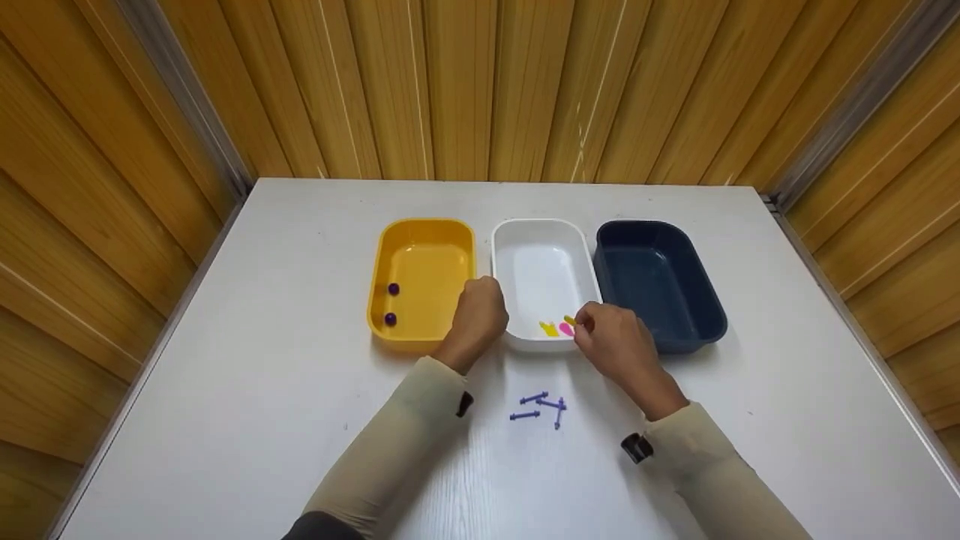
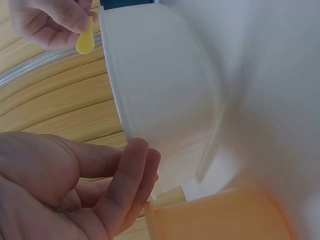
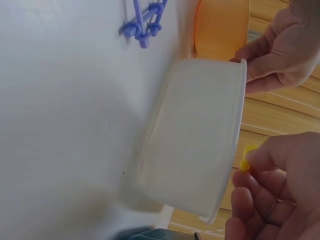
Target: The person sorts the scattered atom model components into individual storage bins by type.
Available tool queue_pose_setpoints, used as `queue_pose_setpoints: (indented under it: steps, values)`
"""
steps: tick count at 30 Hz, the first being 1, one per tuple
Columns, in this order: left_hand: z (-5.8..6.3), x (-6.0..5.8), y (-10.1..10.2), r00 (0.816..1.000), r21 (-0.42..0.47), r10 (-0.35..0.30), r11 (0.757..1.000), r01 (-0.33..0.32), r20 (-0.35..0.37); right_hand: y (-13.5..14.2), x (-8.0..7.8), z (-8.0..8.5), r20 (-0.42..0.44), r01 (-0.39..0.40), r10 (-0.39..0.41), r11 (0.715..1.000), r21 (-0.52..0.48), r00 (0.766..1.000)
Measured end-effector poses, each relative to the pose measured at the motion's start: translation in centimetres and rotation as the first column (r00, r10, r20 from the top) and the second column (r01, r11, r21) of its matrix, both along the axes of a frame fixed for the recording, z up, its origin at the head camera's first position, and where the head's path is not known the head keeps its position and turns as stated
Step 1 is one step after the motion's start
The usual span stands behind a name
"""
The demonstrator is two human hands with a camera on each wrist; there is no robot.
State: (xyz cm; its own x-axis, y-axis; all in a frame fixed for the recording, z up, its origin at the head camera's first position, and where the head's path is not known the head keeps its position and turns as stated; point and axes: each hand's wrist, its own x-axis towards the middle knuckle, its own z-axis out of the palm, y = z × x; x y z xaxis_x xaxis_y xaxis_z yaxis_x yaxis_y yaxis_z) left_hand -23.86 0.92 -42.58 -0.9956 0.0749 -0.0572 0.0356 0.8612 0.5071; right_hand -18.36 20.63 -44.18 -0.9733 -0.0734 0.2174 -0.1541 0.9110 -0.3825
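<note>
My right hand [image 1: 616,341] pinches a small yellow plastic piece [image 2: 86,40] with a rounded, paddle-like end between thumb and fingertips, above the near right corner of the white bin [image 1: 540,346]. In the head view, a yellow piece [image 1: 550,329] and a pink piece [image 1: 566,328] lie inside that bin at its near end. My left hand [image 1: 480,315] grips the white bin's rim at the near left corner, fingers [image 2: 131,165] against the outer wall. Its thumb tip is hidden behind the rim in the left wrist view.
Left of the white bin stands a yellow bin [image 1: 427,292] with two dark purple balls [image 1: 394,289]. A dark blue bin [image 1: 690,330] stands on the right. Several purple rods with knobbed ends [image 1: 551,405] lie on the white table [image 1: 225,390] in front. Wood-patterned walls [image 1: 457,90] surround the table.
</note>
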Motion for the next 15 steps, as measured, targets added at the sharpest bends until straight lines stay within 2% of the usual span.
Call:
queue_pose_setpoints:
  steps: [7,15]
  values:
    - [-0.03,-0.01,0.06,1.000,0.000,0.006,1.000,-0.006,0.001,0.07,0.12,-0.11,-0.023,0.000,0.000,1.000,-0.004,1.000]
    - [0.04,-0.18,-0.13,1.000,0.001,-0.003,1.000,0.003,0.015,0.17,0.60,0.05,-0.002,0.007,-0.007,1.000,-0.023,1.000]
